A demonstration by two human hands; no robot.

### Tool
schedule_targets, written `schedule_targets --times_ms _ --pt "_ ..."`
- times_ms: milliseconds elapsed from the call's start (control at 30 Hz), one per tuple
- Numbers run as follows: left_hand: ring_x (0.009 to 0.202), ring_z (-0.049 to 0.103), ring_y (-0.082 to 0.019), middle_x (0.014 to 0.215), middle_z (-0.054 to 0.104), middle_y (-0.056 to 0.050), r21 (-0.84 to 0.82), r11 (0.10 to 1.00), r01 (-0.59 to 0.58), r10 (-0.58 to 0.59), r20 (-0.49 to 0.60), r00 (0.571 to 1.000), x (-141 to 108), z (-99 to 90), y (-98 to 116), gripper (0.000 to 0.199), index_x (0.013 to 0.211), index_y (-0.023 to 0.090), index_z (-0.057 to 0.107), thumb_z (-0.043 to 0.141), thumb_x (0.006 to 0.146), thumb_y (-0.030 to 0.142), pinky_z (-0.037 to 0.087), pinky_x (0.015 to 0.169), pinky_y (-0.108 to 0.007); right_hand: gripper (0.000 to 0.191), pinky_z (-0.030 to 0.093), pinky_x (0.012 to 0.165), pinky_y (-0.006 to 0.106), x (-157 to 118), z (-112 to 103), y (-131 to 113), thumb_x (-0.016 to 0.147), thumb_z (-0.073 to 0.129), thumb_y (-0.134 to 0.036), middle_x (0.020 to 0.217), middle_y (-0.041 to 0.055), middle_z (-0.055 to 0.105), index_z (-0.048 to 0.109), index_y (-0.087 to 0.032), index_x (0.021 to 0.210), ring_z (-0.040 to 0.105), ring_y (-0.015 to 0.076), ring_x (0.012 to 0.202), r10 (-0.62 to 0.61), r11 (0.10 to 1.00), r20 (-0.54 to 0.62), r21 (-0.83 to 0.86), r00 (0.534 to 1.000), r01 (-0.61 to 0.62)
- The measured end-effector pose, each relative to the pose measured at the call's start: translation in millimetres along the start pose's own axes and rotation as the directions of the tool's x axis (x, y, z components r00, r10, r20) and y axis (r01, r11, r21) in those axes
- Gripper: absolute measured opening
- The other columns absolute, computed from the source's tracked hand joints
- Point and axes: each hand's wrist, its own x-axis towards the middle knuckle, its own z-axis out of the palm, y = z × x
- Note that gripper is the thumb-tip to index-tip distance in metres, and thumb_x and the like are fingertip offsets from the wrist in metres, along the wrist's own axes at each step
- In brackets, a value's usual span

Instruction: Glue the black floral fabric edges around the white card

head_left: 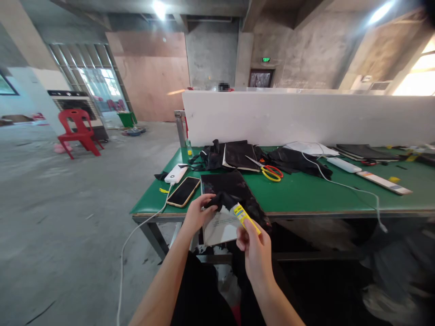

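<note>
So we've got our right fingers (pixel 252 227) wrapped round a slim yellow-labelled white tube (pixel 242 214), kinda near the soft black cloth (pixel 223 198) our left fingers (pixel 205 198) are pinching.

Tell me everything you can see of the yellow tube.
The yellow tube is slim and plastic-looking, with a whitish end and a printed label too small to read. The right hand grips its lower end, tilting it so the whitish end points up and left, toward black fabric; contact is unclear.
</note>
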Motion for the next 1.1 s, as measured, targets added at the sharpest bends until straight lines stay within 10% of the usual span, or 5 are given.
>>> schedule_targets --times_ms 200,367,533,867,1100 --pt "0.087 0.063 -0.023 0.088 0.069 -0.007 -0.096 0.985 0.143 -0.121 0.204 0.971 15 -2.4 -4 0.033 0.091 0.013 0.064 0.069 0.063 0.03 0.049 0.077 -0.034 0.041 0.039 0.044 0.021 -15 -3 -15 0.076 0.058 -0.041 0.066 -0.0003 0.06 0.057 -0.015 0.107 0.047 0.008 0.045 -0.14 0.881 0.066 -0.447 0.988 0.155" --pt "0.087 0.063 -0.023 0.09 0.069 -0.008 -0.103 0.979 0.175 -0.155 0.182 0.971 14 -1.9 -10 0.031 0.085 0.013 0.065 0.071 0.062 0.032 0.049 0.079 -0.034 0.016 0.044 0.049 0.019 -28 -7 -29 0.075 0.06 -0.029 0.062 -0.0008 0.061 0.063 -0.018 0.087 0.053 0.0089 0.048 -0.493 0.595 0.168 -0.651 0.854 0.472" --pt "0.089 0.063 -0.023 0.093 0.07 -0.008 -0.186 0.966 0.178 -0.14 0.2 0.97 10 -0.2 -13 0.033 0.091 0.012 0.065 0.07 0.064 0.029 0.048 0.079 -0.035 0.024 0.05 0.069 0.022 -14 6 -27 0.079 0.055 -0.023 0.087 0.0037 0.067 0.059 -0.019 0.102 0.064 0.0139 0.073 -0.499 0.406 0.454 -0.629 0.738 0.663" --pt "0.09 0.062 -0.022 0.1 0.068 -0.008 -0.15 0.982 0.112 -0.068 0.272 0.96 3 -4.5 -7 0.034 0.101 0.013 0.063 0.065 0.07 0.027 0.047 0.081 -0.033 0.043 0.049 0.077 0.034 52 1 -1 0.084 0.046 -0.021 0.099 0.0108 0.063 0.048 -0.018 0.126 0.062 0.0212 0.086 -0.363 0.133 0.524 -0.789 0.77 0.6" --pt "0.097 0.06 -0.024 0.108 0.065 -0.009 -0.074 0.989 0.129 -0.109 0.23 0.967 1 -3.8 -1 0.041 0.109 0.014 0.06 0.063 0.071 0.026 0.046 0.087 -0.037 0.037 0.049 0.076 0.028 62 -20 -25 0.085 0.047 -0.036 0.104 0.0066 0.065 0.054 -0.022 0.119 0.063 0.0171 0.081 -0.412 0.307 0.378 -0.799 0.829 0.517"
